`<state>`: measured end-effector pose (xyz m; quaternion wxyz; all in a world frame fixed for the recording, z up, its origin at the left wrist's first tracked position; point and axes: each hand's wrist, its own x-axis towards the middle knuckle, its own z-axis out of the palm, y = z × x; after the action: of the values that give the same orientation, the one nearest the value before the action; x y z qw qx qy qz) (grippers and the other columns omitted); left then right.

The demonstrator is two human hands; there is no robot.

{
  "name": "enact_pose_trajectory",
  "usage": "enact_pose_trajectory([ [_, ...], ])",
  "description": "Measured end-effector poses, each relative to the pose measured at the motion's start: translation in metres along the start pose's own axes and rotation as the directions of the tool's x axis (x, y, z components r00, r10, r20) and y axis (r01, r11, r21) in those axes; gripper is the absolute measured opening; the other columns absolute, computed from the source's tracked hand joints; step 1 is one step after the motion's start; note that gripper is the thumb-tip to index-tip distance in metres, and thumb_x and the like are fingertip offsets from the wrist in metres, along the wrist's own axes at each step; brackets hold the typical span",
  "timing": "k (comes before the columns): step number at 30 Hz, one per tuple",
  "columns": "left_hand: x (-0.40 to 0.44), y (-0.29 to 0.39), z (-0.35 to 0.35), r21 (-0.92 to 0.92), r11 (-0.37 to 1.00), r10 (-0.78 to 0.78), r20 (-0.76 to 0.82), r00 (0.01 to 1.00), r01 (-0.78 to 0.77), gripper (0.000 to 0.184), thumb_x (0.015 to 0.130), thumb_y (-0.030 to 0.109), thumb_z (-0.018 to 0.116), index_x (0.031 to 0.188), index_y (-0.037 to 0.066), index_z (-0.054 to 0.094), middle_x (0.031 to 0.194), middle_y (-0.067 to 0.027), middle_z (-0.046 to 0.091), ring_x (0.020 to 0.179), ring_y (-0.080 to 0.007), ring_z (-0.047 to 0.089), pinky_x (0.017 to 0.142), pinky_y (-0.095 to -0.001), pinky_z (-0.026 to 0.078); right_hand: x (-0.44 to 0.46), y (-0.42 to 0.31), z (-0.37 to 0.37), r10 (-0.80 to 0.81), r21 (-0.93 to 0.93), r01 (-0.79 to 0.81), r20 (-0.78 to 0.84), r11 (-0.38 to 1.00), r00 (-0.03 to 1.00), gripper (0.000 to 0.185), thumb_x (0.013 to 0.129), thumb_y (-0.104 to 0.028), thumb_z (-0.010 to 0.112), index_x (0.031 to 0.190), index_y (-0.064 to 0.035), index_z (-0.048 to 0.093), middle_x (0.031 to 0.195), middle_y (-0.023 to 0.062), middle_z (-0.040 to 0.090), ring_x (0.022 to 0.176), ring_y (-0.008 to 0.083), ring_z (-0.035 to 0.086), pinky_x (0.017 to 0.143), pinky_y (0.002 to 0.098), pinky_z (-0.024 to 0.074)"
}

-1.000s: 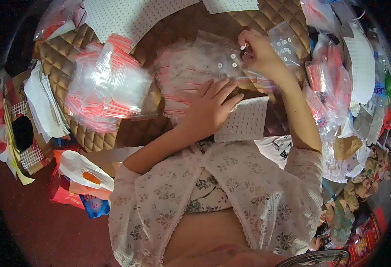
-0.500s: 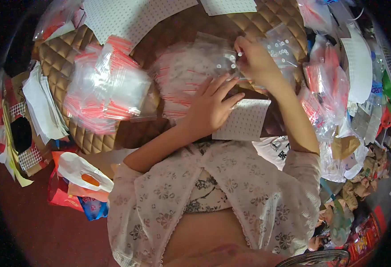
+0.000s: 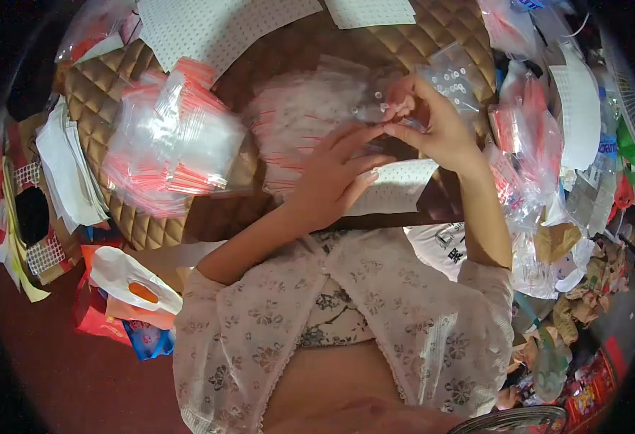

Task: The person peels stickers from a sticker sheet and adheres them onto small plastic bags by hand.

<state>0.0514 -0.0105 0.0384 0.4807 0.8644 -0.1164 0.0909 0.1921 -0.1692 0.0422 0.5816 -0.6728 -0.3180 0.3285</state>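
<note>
My right hand curls over the edge of a small clear zip bag, with its fingers and thumb bent together there. Small white round pieces show at that bag, partly hidden by the fingers. My left hand reaches in from the left with fingers stretched out and thumb apart; its fingertips meet my right thumb at the bag's edge. Another clear bag with several white ring-like pieces lies beyond my right hand. Under my left hand is a printed white sheet.
A heap of red-edged zip bags lies left on the quilted brown cover, with more bags in the middle. Printed sheets lie at the back. Plastic bags crowd the right, papers the left.
My right hand has turned and moved slightly right and down, its thumb now meeting the left fingertips. My left fingers are closer together, and the printed sheet beneath looks tilted.
</note>
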Motion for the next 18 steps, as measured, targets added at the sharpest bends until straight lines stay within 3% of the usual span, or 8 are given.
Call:
enact_pose_trajectory([
  [6,-0.006,-0.002,0.001,-0.026,0.999,-0.035,0.018,0.999,0.036,0.026,0.079,0.009,0.06,0.105,0.009,0.064,0.131,-0.0103,0.049,0.117,-0.0349,0.044,0.098,-0.0457,0.037,-0.001,0.002,0.007,-0.038,-0.037,0.035,-0.076,0.999,0.996,0.035,0.075,0.003,0.069,0.103,-0.0039,0.049,0.081,0.0024,0.057,0.078,0.0091,0.057,0.073,0.0233,0.0465],
  [9,-0.009,-0.005,0.004,-0.028,0.999,-0.042,0.02,0.999,0.042,0.026,0.08,0.009,0.059,0.106,0.009,0.064,0.132,-0.0102,0.049,0.118,-0.0348,0.043,0.098,-0.0452,0.037,0.0,-0.008,0.009,-0.036,-0.177,0.027,-0.05,0.984,0.998,0.038,0.074,0.004,0.069,0.105,-0.0041,0.049,0.083,0.0024,0.057,0.076,0.0088,0.056,0.071,0.0234,0.0463],
  [11,-0.01,-0.007,0.006,-0.029,0.999,-0.041,0.02,0.999,0.042,0.027,0.079,0.011,0.061,0.106,0.011,0.064,0.132,-0.0096,0.048,0.12,-0.0341,0.042,0.098,-0.0482,0.036,0.001,-0.015,0.009,0.045,0.072,-0.042,-0.037,0.997,0.998,0.035,0.072,0.005,0.069,0.098,-0.005,0.048,0.082,0.0005,0.054,0.074,0.0073,0.052,0.068,0.0231,0.0455],
  [12,-0.01,-0.004,0.007,-0.03,0.999,-0.041,0.021,0.999,0.041,0.027,0.079,0.011,0.061,0.106,0.011,0.064,0.132,-0.0096,0.048,0.12,-0.0341,0.042,0.098,-0.0482,0.036,0.003,-0.01,0.003,0.045,0.071,-0.042,-0.038,0.997,0.998,0.035,0.072,0.005,0.069,0.098,-0.005,0.048,0.082,0.0005,0.054,0.074,0.0073,0.052,0.068,0.0231,0.0455],
  [14,-0.011,0.005,0.01,0.269,0.962,-0.053,0.027,0.998,0.043,0.029,0.078,0.015,0.063,0.107,0.012,0.065,0.132,-0.0099,0.048,0.121,-0.0335,0.041,0.098,-0.0523,0.034,0.012,0.01,-0.016,0.051,0.042,-0.051,-0.011,0.998,0.999,0.032,0.075,0.012,0.06,0.092,-0.008,0.042,0.088,-0.0009,0.046,0.086,0.0068,0.05,0.074,0.0227,0.0453],
  [15,-0.013,0.005,0.012,0.263,0.964,-0.051,0.031,0.998,0.041,0.029,0.078,0.015,0.063,0.107,0.012,0.065,0.132,-0.0099,0.048,0.121,-0.0335,0.041,0.098,-0.0523,0.034,0.019,0.017,-0.021,0.102,-0.093,-0.108,-0.068,0.99,0.992,0.034,0.074,0.012,0.06,0.088,-0.0095,0.038,0.087,-0.0016,0.044,0.086,0.0065,0.049,0.074,0.0221,0.0448],
  [18,-0.013,0.004,0.015,0.248,0.969,-0.048,0.089,0.995,0.024,0.03,0.078,0.018,0.064,0.107,0.013,0.065,0.131,-0.0098,0.048,0.124,-0.0309,0.041,0.099,-0.0556,0.032,0.026,0.02,-0.023,0.081,-0.078,-0.086,-0.068,0.993,0.994,0.035,0.074,0.011,0.061,0.089,-0.0099,0.037,0.087,-0.0017,0.043,0.084,0.0061,0.048,0.074,0.0216,0.0441],
])
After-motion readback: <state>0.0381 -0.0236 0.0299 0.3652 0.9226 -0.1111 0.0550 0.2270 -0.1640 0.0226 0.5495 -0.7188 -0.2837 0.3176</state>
